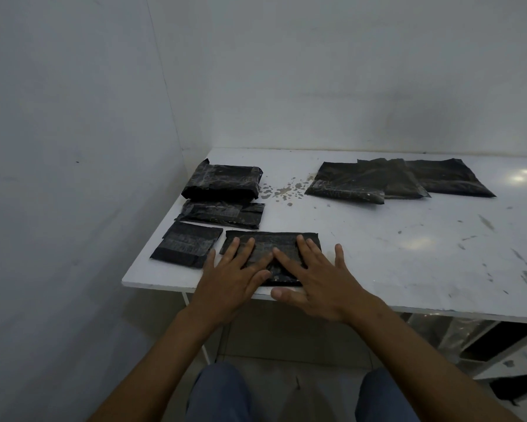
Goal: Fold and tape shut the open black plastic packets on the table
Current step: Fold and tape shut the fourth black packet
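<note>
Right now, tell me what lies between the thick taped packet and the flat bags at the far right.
Bare table with dried spatter stains, between the thick packet and flat bags, in the head view.

A white table [393, 239] stands pushed into the corner of the room, its top scuffed and marked with grey smears, and a patch of dried splashes [282, 190] near the back. Along its left end lie three black packets in a row: a bulky wrapped packet [222, 181] at the back, a flatter taped packet [222, 212] in front of it, and a folded packet [186, 244] nearest the front edge. Just beside that one lies a wider flat packet [271, 239] at the front edge. Well apart, at the back right, flat black bags [399, 179] lie overlapping one another.
</note>
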